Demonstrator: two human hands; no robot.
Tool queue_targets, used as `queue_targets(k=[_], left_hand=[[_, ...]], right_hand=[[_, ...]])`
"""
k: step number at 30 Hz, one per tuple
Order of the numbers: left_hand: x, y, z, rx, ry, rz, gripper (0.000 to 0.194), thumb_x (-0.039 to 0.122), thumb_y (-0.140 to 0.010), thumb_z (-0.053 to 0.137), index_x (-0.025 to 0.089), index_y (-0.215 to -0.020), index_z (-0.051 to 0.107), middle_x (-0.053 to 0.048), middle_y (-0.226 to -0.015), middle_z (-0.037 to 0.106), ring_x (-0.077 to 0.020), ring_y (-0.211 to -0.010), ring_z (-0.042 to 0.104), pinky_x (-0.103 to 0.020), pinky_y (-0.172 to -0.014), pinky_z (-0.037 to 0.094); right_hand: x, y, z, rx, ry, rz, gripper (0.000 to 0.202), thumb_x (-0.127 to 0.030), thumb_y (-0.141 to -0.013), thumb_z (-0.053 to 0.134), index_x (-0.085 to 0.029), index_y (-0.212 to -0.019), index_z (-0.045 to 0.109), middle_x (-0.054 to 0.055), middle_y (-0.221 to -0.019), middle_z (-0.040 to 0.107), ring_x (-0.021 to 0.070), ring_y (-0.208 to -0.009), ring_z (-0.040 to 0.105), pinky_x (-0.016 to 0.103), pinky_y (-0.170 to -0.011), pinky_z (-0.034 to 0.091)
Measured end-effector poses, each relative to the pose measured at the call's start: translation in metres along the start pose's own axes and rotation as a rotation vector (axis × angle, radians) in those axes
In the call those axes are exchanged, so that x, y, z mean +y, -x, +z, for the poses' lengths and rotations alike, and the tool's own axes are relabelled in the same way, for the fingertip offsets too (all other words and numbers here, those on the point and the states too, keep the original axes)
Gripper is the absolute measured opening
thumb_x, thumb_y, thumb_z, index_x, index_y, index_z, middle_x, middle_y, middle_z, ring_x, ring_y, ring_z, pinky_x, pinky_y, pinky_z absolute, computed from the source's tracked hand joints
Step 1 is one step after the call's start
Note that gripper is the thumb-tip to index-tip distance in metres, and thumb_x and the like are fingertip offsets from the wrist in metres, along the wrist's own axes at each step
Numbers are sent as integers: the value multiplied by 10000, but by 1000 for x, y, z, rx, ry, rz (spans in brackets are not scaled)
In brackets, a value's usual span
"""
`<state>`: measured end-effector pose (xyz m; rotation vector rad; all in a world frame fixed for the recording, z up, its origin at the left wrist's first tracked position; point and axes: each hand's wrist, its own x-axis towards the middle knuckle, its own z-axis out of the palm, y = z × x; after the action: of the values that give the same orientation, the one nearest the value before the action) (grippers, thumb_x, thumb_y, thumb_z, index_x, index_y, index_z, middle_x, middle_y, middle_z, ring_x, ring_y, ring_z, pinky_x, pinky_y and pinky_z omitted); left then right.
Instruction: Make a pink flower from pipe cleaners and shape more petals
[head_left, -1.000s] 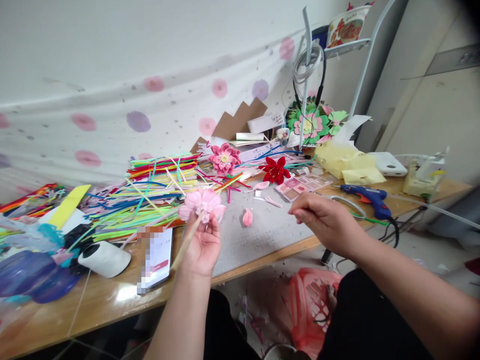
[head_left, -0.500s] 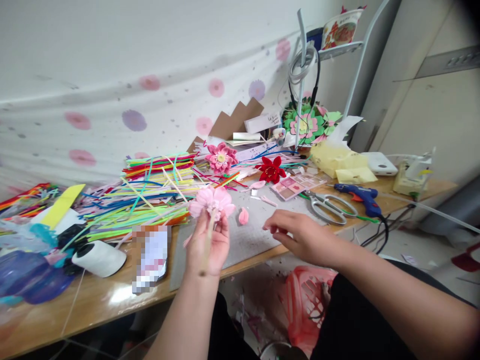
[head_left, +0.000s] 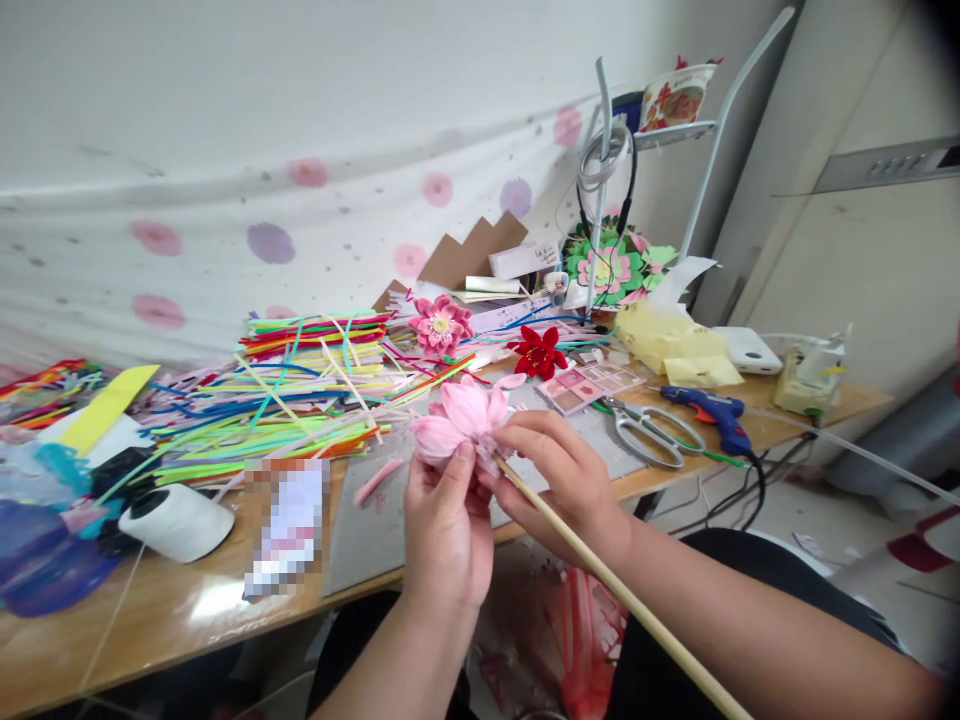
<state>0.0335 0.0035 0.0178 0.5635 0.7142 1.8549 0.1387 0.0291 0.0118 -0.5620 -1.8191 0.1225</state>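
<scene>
Left hand (head_left: 450,540): fingers (head_left: 455,475) clamped on the pale pink flower (head_left: 457,415), thumb pressed on the underside near the base, likely to steady the soft petals without crushing them. Right hand (head_left: 577,490): fingers closed in at the same flower's base, where the wooden stick (head_left: 622,585) begins; exact contact partly hidden, can't tell how firm. Stick slants down toward the person, over the right wrist side, probably angled so the base faces the fingers. Flower is held up over the front of the gray mat (head_left: 360,555), petals facing away.

Left of flower, near: loose pink strip (head_left: 379,482) on mat. Farther left: heap of fuzzy craft sticks (head_left: 262,400), some crossed by ties, probably to hold them in bunches; white thread cone (head_left: 176,522) on its side on the desk (head_left: 180,600). Behind flower: deep pink flower (head_left: 441,325); behind and right, red flower (head_left: 538,352). Right of flower: makeup palette (head_left: 589,385), then scissors (head_left: 649,435), then blue glue gun (head_left: 709,405), likely set there for easy right-hand reach.
</scene>
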Motion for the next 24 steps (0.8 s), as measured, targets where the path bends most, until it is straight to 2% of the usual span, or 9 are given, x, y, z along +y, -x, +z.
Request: queue_targets(k=[4,6,11,20,24], left_hand=[[2,1,0,20,-7,-25,323,157,-709,681,213,-1016,596,-17,-897,660,-114,-810,627,-200,-698,503],[3,1,0,19,5,-36,312,140,-713,674,206,-1008,596,-23,-905,661,-117,-826,628,-196,-697,501],[1,1,-3,8,35,-88,271,123,-711,667,188,-966,604,3,-782,646,-70,-645,604,-143,-553,470],[-1,0,-7,35,73,-152,168,125,-712,664,162,-845,568,3,-759,644,-51,-587,578,-140,-525,457],[1,1,-8,19,51,-139,203,133,-727,656,179,-907,574,-12,-833,653,-65,-647,600,-151,-554,470]], right_hand=[[2,-1,2,-71,27,-47,445,-228,-747,638,-211,-1164,484,91,-1024,521,212,-962,526,356,-821,486],[6,-2,2,-97,64,-103,414,-217,-760,626,-192,-1153,497,90,-990,522,201,-920,531,336,-779,497],[12,-5,1,-121,126,-194,270,-189,-797,579,-175,-1065,550,101,-950,559,184,-836,546,310,-700,502],[7,-7,2,-120,44,-147,176,-135,-796,555,-169,-963,599,82,-914,608,159,-810,586,285,-699,509],[6,-7,3,-132,54,-108,232,-129,-785,549,-194,-1007,575,71,-929,602,164,-843,584,289,-723,512]])
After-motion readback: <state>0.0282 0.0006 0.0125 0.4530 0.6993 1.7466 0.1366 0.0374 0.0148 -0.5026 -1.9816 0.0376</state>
